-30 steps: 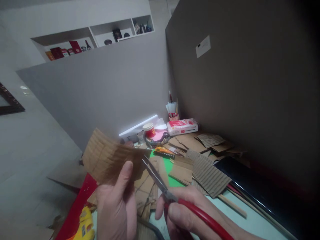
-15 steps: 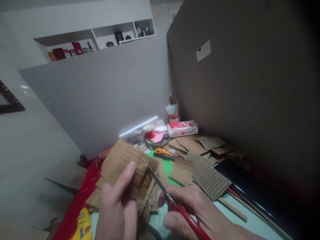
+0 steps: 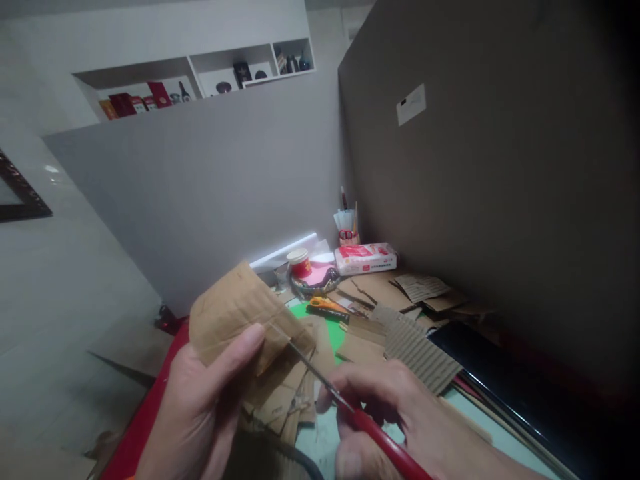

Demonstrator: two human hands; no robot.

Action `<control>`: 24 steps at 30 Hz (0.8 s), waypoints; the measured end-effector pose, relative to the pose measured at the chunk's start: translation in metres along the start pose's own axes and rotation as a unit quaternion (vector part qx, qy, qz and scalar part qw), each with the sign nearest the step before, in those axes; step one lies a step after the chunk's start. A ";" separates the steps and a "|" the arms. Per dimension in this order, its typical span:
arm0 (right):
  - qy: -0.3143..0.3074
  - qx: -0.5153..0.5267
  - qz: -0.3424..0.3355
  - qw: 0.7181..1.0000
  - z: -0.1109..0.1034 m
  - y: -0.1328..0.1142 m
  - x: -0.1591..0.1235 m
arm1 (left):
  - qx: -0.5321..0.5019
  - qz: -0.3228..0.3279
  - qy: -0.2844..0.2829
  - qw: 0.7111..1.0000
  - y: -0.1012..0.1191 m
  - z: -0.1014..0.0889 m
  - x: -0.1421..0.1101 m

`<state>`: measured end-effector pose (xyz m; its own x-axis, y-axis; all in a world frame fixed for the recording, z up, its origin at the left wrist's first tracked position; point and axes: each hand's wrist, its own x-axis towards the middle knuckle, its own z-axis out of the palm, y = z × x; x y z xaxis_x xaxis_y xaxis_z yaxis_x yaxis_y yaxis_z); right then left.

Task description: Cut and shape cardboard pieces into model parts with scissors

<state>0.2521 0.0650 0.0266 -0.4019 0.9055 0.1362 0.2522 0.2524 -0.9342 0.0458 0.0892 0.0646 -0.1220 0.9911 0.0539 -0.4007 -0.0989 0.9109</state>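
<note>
A bent piece of brown cardboard (image 3: 235, 303) is pinched in my left hand (image 3: 200, 393), thumb on its near face and fingers behind it. My right hand (image 3: 385, 413) is closed around the red handles of a pair of scissors (image 3: 383, 440). Their metal blades point up and left and meet the cardboard's right part, close to my left thumb tip. Part of the blade lies against or inside the cardboard; I cannot tell how deep. Below the hands, more cardboard scraps (image 3: 293, 407) lie on the pale table top.
Corrugated cardboard (image 3: 420, 350) and a long black glossy object (image 3: 490, 380) lie to the right. Farther back are an orange-and-black cutter (image 3: 327, 308), a red paper cup (image 3: 300, 265), a tissue pack (image 3: 367, 259) and a pen holder (image 3: 347, 230). Grey partitions (image 3: 210, 180) stand behind.
My left hand and the cardboard have shifted left and tilted. The scissor blades now overlap the cardboard farther in, and the yellow tool at lower left is now mostly out of sight.
</note>
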 end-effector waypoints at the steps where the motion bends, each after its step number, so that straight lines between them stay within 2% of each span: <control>1: 0.002 0.008 0.003 1.000 0.000 0.000 -0.002 | -0.003 0.003 0.010 1.000 0.001 0.001 -0.001; 5: -0.007 0.030 0.000 1.000 0.001 0.002 -0.006 | -0.012 0.019 0.056 0.998 0.005 0.004 -0.001; 8: 0.001 0.025 -0.003 1.000 0.002 0.005 -0.008 | -0.007 0.007 0.064 0.998 0.007 0.001 0.000; 13: 0.026 0.039 0.000 0.999 0.005 0.006 -0.010 | 0.028 0.000 0.037 0.999 0.008 -0.005 -0.001; 18: -0.010 0.102 0.019 0.995 0.006 0.005 -0.005 | 0.011 0.017 0.011 1.000 0.005 -0.007 0.001; 22: -0.062 0.127 -0.027 0.990 0.010 0.019 0.005 | 0.008 -0.015 0.011 1.000 0.007 -0.009 0.001; 24: -0.051 0.111 -0.051 0.991 0.013 0.025 0.005 | 0.017 -0.043 0.002 0.999 0.011 -0.010 -0.001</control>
<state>0.2448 0.0716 -0.0004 -0.5050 0.8369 0.2110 0.0108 0.2506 -0.9680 0.0322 0.0867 0.0708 -0.0919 0.9954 -0.0267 -0.3786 -0.0102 0.9255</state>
